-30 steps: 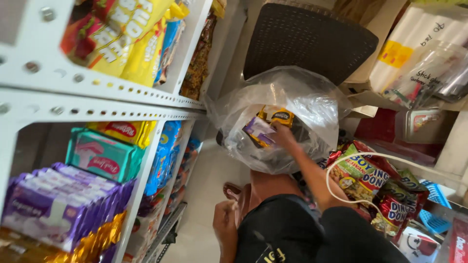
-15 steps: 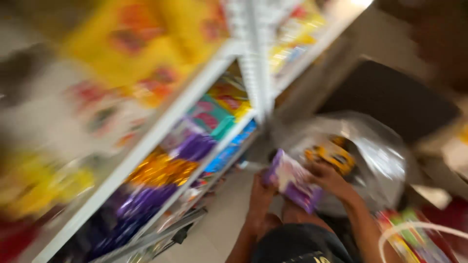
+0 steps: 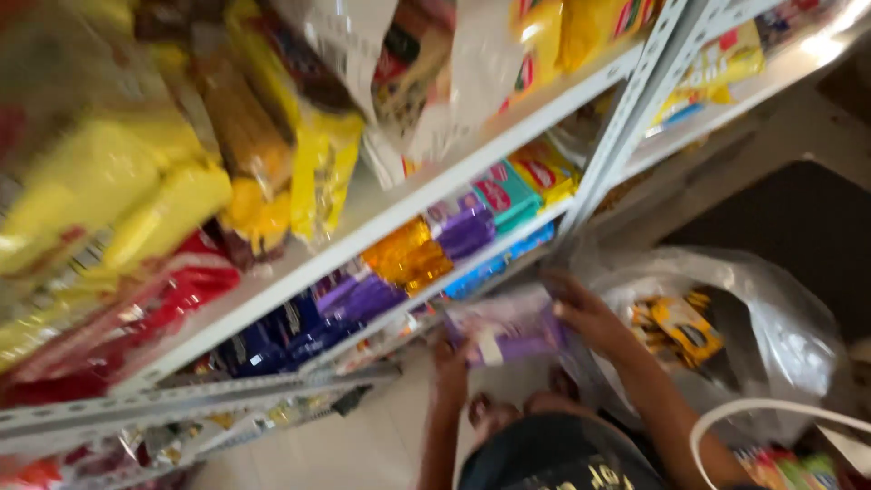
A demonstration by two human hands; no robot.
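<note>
The purple packet (image 3: pixel 504 328) is now sitting closer to the white shelf (image 3: pixel 472 172); both hands are gripping it, left hand (image 3: pixel 451 358) beneath, right hand (image 3: pixel 588 313) apparently pinching its right end; its long axis is running roughly level toward the shelf.

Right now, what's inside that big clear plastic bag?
Inside the clear plastic bag you can see yellow snack packets. Anything deeper down is hidden by the crinkly plastic and the right hand.
</note>
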